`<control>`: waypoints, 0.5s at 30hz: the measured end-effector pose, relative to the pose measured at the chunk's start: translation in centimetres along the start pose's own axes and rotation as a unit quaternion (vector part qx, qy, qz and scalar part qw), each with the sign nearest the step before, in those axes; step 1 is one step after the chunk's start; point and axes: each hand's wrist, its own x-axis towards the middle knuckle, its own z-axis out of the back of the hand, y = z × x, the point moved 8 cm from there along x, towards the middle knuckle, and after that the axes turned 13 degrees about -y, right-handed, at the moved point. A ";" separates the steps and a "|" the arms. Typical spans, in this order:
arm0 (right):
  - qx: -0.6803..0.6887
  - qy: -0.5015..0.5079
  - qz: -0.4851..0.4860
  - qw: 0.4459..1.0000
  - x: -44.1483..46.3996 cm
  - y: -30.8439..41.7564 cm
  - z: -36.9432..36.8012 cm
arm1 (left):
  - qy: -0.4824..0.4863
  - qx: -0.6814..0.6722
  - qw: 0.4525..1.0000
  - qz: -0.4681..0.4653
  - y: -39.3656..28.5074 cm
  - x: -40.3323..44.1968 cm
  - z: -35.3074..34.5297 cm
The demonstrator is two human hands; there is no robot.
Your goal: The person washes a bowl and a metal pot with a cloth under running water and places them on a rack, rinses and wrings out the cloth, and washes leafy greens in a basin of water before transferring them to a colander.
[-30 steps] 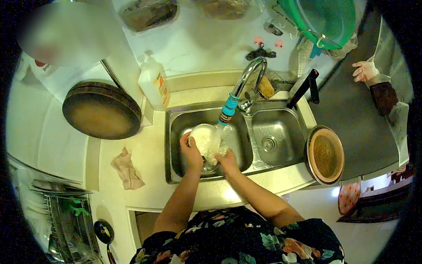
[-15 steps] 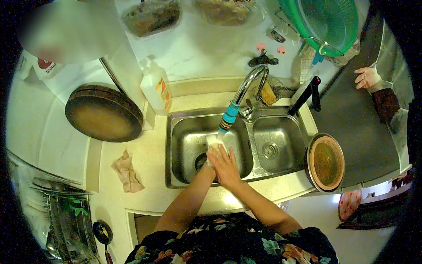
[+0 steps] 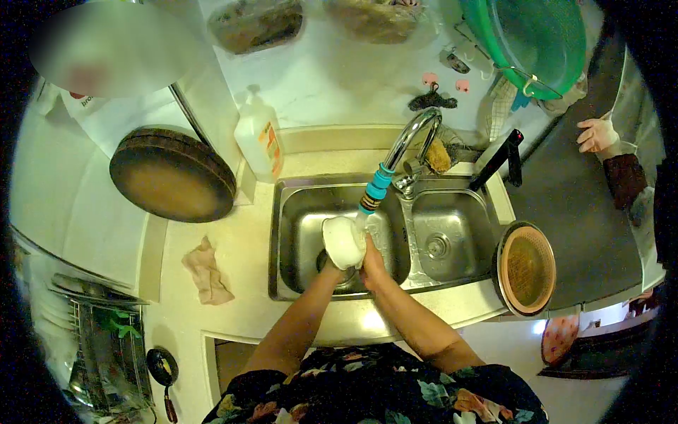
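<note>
A white bowl [image 3: 343, 242], tilted on its side, is held over the left basin of the steel sink [image 3: 296, 212]. My left hand [image 3: 335, 271] grips it from below, with the fingers mostly hidden behind the bowl. At the right edge of the bowl, my right hand [image 3: 373, 264] presses against it, its fingertips partly out of sight. Water runs from the blue nozzle [image 3: 374, 191] of the curved chrome faucet [image 3: 413, 127] onto the bowl's right side.
A beige cloth [image 3: 207, 272] lies left of the sink. Behind stands a white jug [image 3: 258, 145], with a round dark pan [image 3: 173, 177] leaning nearby. A strainer basket in a bowl [image 3: 526, 272] sits by the right basin. A black-handled object [image 3: 498, 159] rises at the back right corner.
The bowl has been turned and raised, so its rounded white side now shows. My right hand has moved from across the front to the bowl's right side. The view has shifted slightly.
</note>
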 end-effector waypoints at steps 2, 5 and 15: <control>0.086 -0.029 -0.065 0.994 3.3 -4.6 2.3 | -0.076 0.088 0.991 -0.073 -1.0 0.4 0.7; 0.032 0.027 -0.031 0.999 -0.4 -4.7 2.2 | -0.137 0.162 0.972 -0.104 -0.7 1.5 1.8; -0.542 0.086 0.658 0.516 -6.8 3.9 -1.2 | 0.048 -0.235 0.916 0.320 7.4 -0.6 -3.5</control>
